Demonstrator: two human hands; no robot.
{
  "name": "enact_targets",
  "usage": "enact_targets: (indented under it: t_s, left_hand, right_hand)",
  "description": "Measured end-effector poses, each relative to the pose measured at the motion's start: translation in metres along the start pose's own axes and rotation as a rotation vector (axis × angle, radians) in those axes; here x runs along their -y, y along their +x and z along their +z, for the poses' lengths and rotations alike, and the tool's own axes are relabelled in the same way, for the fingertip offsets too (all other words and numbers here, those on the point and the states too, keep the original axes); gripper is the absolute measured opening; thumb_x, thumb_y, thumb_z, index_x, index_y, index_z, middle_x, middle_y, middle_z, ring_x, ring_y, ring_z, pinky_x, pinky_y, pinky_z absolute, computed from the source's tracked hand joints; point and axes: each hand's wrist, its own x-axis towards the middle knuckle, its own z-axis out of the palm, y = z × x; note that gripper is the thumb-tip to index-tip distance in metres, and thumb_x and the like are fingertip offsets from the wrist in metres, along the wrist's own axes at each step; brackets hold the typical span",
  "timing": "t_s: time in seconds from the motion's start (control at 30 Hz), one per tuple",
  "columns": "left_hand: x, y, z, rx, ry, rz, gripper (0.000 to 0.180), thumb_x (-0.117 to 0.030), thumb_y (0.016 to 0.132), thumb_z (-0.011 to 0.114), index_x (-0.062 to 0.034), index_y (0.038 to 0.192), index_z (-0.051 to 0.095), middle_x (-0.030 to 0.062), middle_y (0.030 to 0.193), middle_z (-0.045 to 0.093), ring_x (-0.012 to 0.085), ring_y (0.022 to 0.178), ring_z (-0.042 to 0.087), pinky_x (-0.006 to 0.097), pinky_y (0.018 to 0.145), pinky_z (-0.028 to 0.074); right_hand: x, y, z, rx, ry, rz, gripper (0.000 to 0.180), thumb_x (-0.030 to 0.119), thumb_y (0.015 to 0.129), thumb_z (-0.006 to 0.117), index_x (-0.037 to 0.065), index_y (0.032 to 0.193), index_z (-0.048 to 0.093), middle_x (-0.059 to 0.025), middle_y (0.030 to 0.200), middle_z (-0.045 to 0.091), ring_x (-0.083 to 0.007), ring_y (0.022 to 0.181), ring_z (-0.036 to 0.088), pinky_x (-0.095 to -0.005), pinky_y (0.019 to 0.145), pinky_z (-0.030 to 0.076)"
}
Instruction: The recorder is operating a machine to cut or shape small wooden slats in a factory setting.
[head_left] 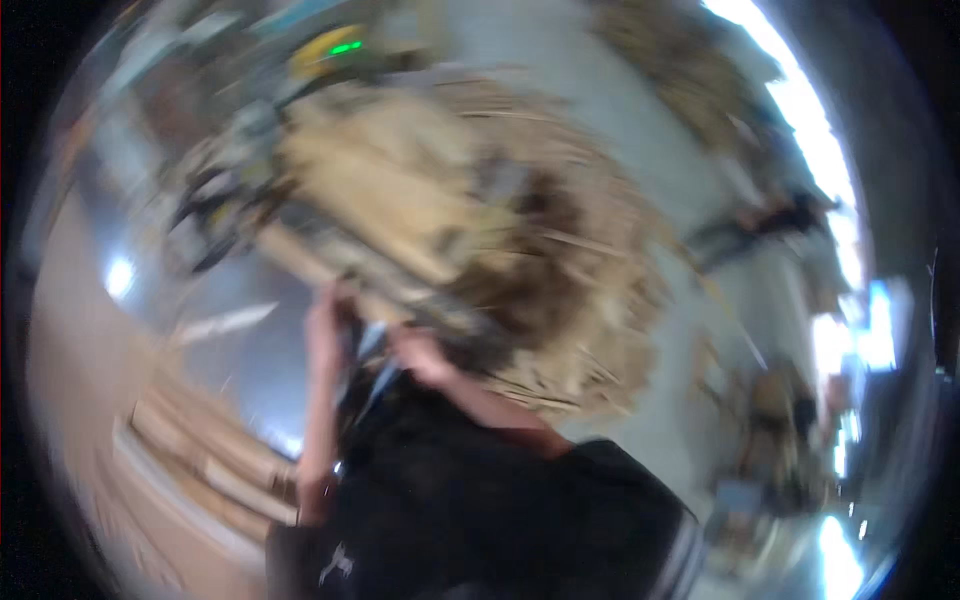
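The picture is heavily smeared by motion. My left hand (332,308) is raised at the near side of a workbench or machine table, close against a pale wooden strip (295,258) that slants down to the right. A little to its right, my right hand (420,356) reaches the lower end of that strip. Whether either hand grips the strip or only touches it is lost in the blur, as are the fingers. Beyond the strip runs a dark rail (345,248), and behind this lies a broad light-wood surface (380,190).
A yellow tool with green lights (335,48) stands at the far end. Scattered wood offcuts (600,300) cover the floor to the right. Long boards (210,450) lie at lower left beside a shiny grey surface (245,350). Another person (770,222) is farther off at right.
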Motion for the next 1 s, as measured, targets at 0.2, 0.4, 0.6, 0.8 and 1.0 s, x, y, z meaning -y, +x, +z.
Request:
enact_targets:
  t_s: [0.2, 0.4, 0.6, 0.8, 1.0]
  left_hand:
    - [0.071, 0.024, -0.142, -0.138, -0.287, 0.019, 0.062, -0.046, 0.11, 0.041, -0.0012, 0.151, 0.049, 0.0159, 0.154, 0.052, 0.0259, 0.145, 0.046, 0.044, 0.12, 0.03]
    - [0.018, -0.093, -0.228, -0.846, 0.879, 0.369, 0.042, -0.032, 0.104, 0.059, 0.0019, 0.129, 0.062, 0.0201, 0.128, 0.065, 0.0287, 0.119, 0.06, 0.039, 0.098, 0.05]
    - [-0.002, -0.036, -0.234, -0.674, 0.696, 0.413, 0.039, -0.032, 0.104, 0.059, 0.001, 0.124, 0.065, 0.0172, 0.117, 0.066, 0.0262, 0.107, 0.061, 0.037, 0.09, 0.05]
    - [-0.057, 0.075, -0.154, -0.434, 0.46, 0.554, 0.036, -0.032, 0.104, 0.058, -0.0001, 0.118, 0.067, 0.0136, 0.104, 0.068, 0.0233, 0.093, 0.063, 0.036, 0.081, 0.051]
    - [-0.086, 0.143, -0.13, -0.33, 0.269, 0.527, 0.034, -0.032, 0.104, 0.058, -0.0011, 0.112, 0.07, 0.0101, 0.091, 0.071, 0.0204, 0.08, 0.065, 0.034, 0.071, 0.052]
  right_hand:
    - [-0.022, 0.098, 0.081, -0.468, 0.126, 0.68, 0.05, 0.047, 0.1, 0.065, 0.005, 0.072, 0.063, -0.0056, 0.057, 0.061, -0.0136, 0.041, 0.052, -0.0298, 0.038, 0.037]
    - [0.004, 0.141, 0.105, -0.536, 0.268, 0.547, 0.054, 0.047, 0.103, 0.061, 0.004, 0.07, 0.062, -0.0056, 0.057, 0.058, -0.0124, 0.043, 0.052, -0.0308, 0.037, 0.036]
    - [-0.021, 0.198, 0.134, -0.503, 0.218, 0.591, 0.056, 0.052, 0.099, 0.064, 0.005, 0.069, 0.063, -0.0053, 0.058, 0.061, -0.0126, 0.044, 0.055, -0.0304, 0.037, 0.039]
    - [-0.052, 0.232, 0.122, -0.401, 0.751, 0.734, 0.048, 0.048, 0.099, 0.066, 0.006, 0.076, 0.065, -0.0073, 0.068, 0.066, -0.0117, 0.046, 0.057, -0.027, 0.037, 0.04]
    - [0.039, 0.146, 0.14, 0.022, 0.109, 0.571, 0.033, 0.035, 0.104, 0.059, 0.006, 0.093, 0.069, -0.004, 0.077, 0.071, -0.0112, 0.063, 0.066, -0.0273, 0.048, 0.05]
